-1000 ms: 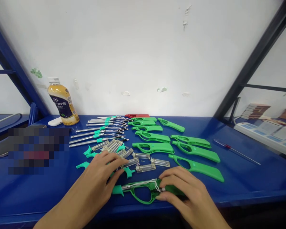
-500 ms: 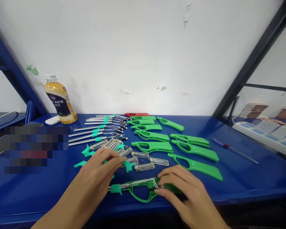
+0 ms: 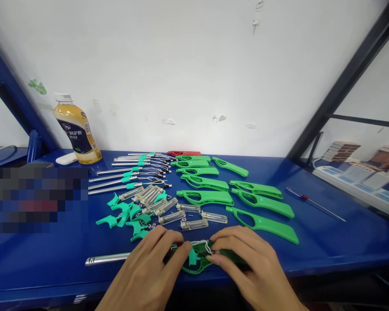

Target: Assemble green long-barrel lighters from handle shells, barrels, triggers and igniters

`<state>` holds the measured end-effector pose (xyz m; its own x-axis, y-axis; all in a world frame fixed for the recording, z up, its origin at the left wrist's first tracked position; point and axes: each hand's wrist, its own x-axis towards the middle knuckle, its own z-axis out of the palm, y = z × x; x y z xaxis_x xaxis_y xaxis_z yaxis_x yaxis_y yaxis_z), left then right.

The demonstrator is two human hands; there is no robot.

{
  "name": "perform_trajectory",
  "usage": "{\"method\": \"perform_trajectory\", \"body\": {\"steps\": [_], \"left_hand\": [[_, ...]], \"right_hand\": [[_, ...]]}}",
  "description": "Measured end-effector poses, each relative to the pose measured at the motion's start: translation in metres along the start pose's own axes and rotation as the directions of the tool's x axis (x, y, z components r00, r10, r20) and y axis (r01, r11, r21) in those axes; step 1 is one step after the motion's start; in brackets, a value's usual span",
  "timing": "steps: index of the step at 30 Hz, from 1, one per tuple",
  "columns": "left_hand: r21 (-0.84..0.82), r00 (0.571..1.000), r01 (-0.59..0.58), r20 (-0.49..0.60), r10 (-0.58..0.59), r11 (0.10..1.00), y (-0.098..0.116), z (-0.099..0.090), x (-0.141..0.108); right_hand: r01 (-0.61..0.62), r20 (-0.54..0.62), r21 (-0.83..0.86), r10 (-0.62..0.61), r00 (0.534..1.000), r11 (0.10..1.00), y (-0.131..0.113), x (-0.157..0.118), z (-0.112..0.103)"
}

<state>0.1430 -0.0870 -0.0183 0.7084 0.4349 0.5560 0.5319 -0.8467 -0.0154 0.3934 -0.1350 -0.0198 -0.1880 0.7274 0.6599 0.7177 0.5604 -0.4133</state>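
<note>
My left hand (image 3: 158, 263) pinches a small teal trigger piece (image 3: 192, 256) over the green lighter shell (image 3: 194, 270) at the table's front. A silver metal tube (image 3: 106, 259) sticks out to the left from under that hand. On the right, my right hand (image 3: 246, 259) has thumb and fingers closed on a black igniter part (image 3: 207, 253) with white wires, inside the shell. The shell's handle is mostly hidden by my right hand. Beyond my hands lie clear fuel tanks (image 3: 194, 224) and loose teal triggers (image 3: 107, 221).
Several green shells (image 3: 262, 226) lie at the centre and right, with a red one (image 3: 184, 153) at the back. Metal tubes with wires (image 3: 110, 188) lie back left, near a bottle (image 3: 78, 134). A screwdriver (image 3: 320, 207) and a white power strip (image 3: 356, 185) are on the right.
My left hand has moved down and right from the loose parts to the shell, bringing a teal trigger. My right hand stays at the shell. The view has shifted slightly.
</note>
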Motion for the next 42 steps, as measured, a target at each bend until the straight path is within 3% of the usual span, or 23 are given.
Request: {"method": "perform_trajectory", "body": {"steps": [11,19,28,33,42], "left_hand": [[0.029,0.999,0.035,0.033,-0.036,0.999,-0.013,-0.004,-0.014],[-0.061,0.998,0.059,0.04,-0.057,0.996,-0.002,0.005,-0.011],[-0.024,0.999,0.032,0.022,-0.032,0.999,-0.006,0.002,-0.011],[-0.134,0.997,0.07,0.039,-0.065,0.989,-0.001,0.005,-0.009],[-0.178,0.996,0.07,-0.043,-0.079,0.981,0.001,0.007,-0.003]], "right_hand": [[-0.015,0.022,0.015,0.015,1.0,1.0,0.001,-0.001,0.0],[-0.004,0.068,0.005,0.004,0.998,1.0,0.002,-0.001,-0.002],[-0.005,0.059,0.017,0.003,0.998,1.0,0.002,-0.002,-0.001],[-0.01,0.101,0.044,0.006,0.995,0.999,0.003,-0.002,-0.003],[0.014,0.087,0.074,-0.021,0.996,0.997,0.002,0.0,-0.005]]}}
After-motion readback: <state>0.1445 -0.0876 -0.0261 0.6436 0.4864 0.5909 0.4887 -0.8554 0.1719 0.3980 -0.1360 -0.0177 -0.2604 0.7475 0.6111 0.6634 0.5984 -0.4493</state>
